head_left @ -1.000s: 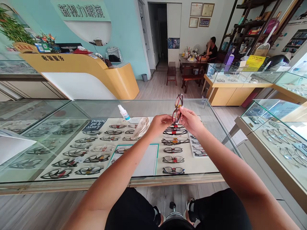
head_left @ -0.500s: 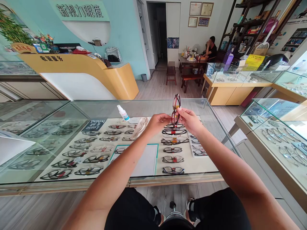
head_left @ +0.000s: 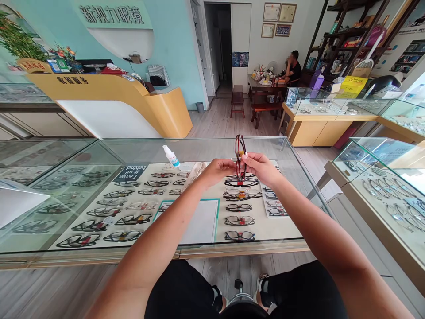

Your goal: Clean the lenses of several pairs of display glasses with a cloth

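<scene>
Eyeglasses (head_left: 238,170) with a dark red and black frame are held up on end, one lens above the other, over the far part of a glass-topped table (head_left: 232,251), right of the middle of its far edge. A small yellow patch shows on the frame. The right hand (head_left: 261,167) grasps them from the side, thumb and fingers closed on the frame. The left hand (head_left: 219,170) has its bent fingers at the lower part of the frame; whether they pinch it or only touch it, I cannot tell.

Just beside the left hand, partly behind it, lies a crumpled pale cloth (head_left: 196,172). Farther left, near the far edge of the table, is a white spray bottle (head_left: 171,157) with a blue mark on its label.

Under the glass, a column of spectacles (head_left: 239,235) runs from below the hands to the near edge, with a small white tray (head_left: 278,216) of frames toward the right edge. A teal-bordered sheet (head_left: 201,221) lies near the middle of the near edge, and more frames (head_left: 78,241) fill the left part, up to a dark lettered card (head_left: 130,173).
</scene>
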A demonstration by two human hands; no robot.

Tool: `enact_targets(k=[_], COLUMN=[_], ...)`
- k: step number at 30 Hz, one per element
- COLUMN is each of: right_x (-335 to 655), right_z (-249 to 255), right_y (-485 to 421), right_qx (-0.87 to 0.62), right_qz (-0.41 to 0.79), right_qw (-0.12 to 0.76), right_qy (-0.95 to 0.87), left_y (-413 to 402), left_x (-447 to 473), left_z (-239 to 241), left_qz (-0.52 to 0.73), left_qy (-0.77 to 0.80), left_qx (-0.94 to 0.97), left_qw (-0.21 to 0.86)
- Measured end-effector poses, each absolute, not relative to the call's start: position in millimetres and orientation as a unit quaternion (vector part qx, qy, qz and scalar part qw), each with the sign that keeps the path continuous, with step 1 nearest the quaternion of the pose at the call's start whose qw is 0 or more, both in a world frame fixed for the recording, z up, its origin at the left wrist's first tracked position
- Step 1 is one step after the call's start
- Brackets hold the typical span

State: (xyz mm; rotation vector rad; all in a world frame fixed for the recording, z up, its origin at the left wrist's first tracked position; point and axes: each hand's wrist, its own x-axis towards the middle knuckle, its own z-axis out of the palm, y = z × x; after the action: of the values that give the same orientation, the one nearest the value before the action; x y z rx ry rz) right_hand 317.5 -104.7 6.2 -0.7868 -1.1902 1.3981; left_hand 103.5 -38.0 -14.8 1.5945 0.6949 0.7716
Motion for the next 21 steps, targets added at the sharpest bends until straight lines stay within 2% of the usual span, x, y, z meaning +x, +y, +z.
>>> enact_targets(k=[21], right_x=[317.5], right_z=[3.0], right_y=[-104.6], right_qx=[-0.304], right_qz=[0.618], right_qw=[0.549], right_qy=[-0.473], left_y=[-38.1], left_x=[103.2], left_z=[-9.7], left_qz=[0.33], left_qy=[0.298], left_qx=[0.688], left_qw=[0.573])
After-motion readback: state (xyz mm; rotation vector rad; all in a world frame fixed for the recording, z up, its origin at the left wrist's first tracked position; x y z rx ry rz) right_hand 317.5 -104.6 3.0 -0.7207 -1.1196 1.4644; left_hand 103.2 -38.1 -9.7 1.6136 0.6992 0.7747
